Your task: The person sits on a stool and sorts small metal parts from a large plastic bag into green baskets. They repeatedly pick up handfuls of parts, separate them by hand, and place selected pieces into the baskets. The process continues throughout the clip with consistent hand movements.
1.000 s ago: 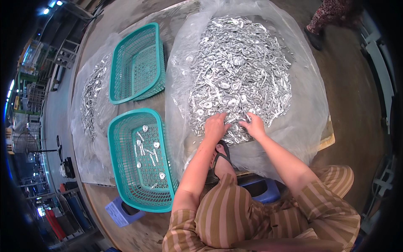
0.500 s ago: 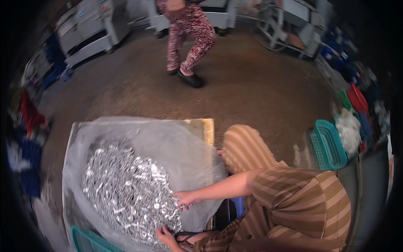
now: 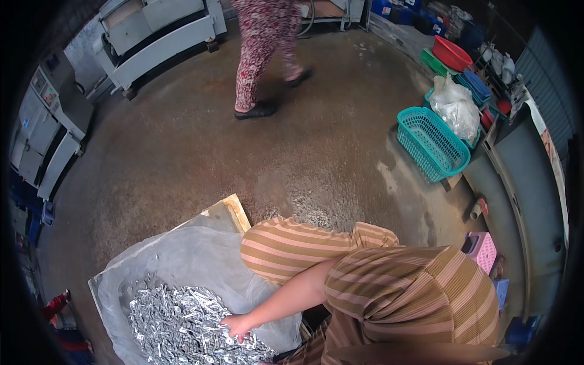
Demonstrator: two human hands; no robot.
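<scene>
A heap of small silvery metal parts [image 3: 176,325] lies on a sheet of cloudy clear plastic [image 3: 201,249] at the lower left. Over the heap's right side, my right hand [image 3: 240,324] reaches down with its fingers curled. A small round-ended metal part [image 3: 229,340] shows at the fingertips and seems to be in their grasp, though the fingers partly hide it. My left hand is out of the picture, past the lower edge.
Under the plastic is a pale-edged board [image 3: 234,210]. Beyond it, a person in patterned trousers [image 3: 261,55] walks across the brown floor [image 3: 182,140]. Teal baskets [image 3: 433,146], a filled white bag [image 3: 455,106] and a red basin [image 3: 452,53] stand right; machines [image 3: 161,45] line the back.
My view has turned right and up, so the heap sits lower and my left hand has dropped out. My right hand stays at the heap. The walking person's legs have changed stride.
</scene>
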